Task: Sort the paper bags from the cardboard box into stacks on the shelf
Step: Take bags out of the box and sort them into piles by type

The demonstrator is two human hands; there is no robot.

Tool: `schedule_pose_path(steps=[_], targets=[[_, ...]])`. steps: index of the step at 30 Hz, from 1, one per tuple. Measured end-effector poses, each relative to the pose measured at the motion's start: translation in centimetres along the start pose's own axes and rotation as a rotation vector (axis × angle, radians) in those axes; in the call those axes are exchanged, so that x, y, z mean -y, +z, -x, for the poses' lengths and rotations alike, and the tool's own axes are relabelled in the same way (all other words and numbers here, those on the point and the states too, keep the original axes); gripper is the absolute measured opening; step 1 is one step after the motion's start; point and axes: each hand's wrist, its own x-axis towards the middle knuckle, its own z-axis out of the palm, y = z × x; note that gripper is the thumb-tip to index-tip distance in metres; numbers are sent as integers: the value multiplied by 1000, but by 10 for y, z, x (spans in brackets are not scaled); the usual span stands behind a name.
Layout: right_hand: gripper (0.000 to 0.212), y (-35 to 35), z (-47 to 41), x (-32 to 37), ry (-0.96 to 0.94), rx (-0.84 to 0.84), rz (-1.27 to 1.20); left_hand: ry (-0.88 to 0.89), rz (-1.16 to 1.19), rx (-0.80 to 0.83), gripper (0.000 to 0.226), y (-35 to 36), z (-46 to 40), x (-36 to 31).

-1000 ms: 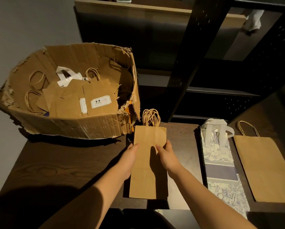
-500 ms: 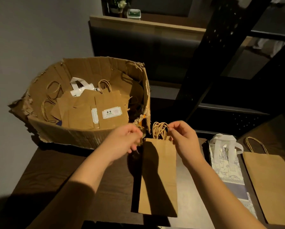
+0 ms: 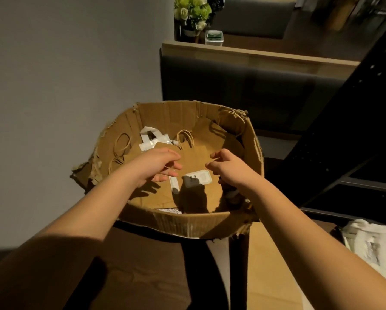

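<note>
I take the box point(image 3: 188, 224) as landmark: a torn cardboard tub standing on the dark shelf point(image 3: 143, 271). Inside it, far left, twine handles point(image 3: 120, 145) lie against the wall; beside them a white bag point(image 3: 150, 139) pokes up at the back. My left hand point(image 3: 158, 167) reaches over the near rim into the box, fingers loosely spread and holding nothing, just above the brown bags point(image 3: 192, 159) heaped in the middle. The top brown bag carries a white label point(image 3: 198, 177), between my two hands. My right hand point(image 3: 229, 167) hovers over the same heap, fingers loosely curled, gripping nothing I can see. Right of the box, a flat brown bag point(image 3: 270, 271) lies on the shelf under my right forearm. Farther right, white handles point(image 3: 373, 242) are blurred. Behind the box stand flowers point(image 3: 193, 10).
</note>
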Motion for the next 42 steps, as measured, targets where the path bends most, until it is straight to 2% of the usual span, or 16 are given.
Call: schedule_pose_path(steps=[2,7,10,14,17,20,24,27,30,32,34,35,39,42], targets=[[37,14,-24,1,57,-13,66,-33,-118,9,20,-11,-23,5],[34,38,-67,-17,204,-10,234,-46,-674,53,32,-21,-64,17],[39,40,-82,-36,290,-60,271,-142,-879,-40,51,-32,-87,40],[16,37,-90,-41,298,-56,190,-232,-935,-92,58,-35,-102,53],[32,37,-89,-38,355,22,99,-221,-931,-71,64,-31,-110,52],[29,37,-87,-38,371,25,97,-225,-1007,42,64,-28,-120,60],[39,36,-85,-42,282,-54,243,-110,-1076,10,47,-31,-105,42],[41,33,-85,-45,157,-183,344,-17,-1032,23,40,-37,-104,38],[19,32,-79,-43,23,-323,444,-16,-1014,33,37,-45,-104,37],[14,32,-75,-40,-85,-395,425,-38,-1004,5,43,-50,-99,35],[13,33,-72,-35,-158,-388,243,-34,-902,-37,42,-57,-94,33],[10,33,-71,-33,-159,-356,76,-25,-814,-64,37,-61,-92,33],[19,31,-64,-18,2,-135,-729,-32,-190,-112,19,-76,-85,37],[20,28,-64,-3,64,41,-799,-30,60,-50,31,-71,-78,38]])
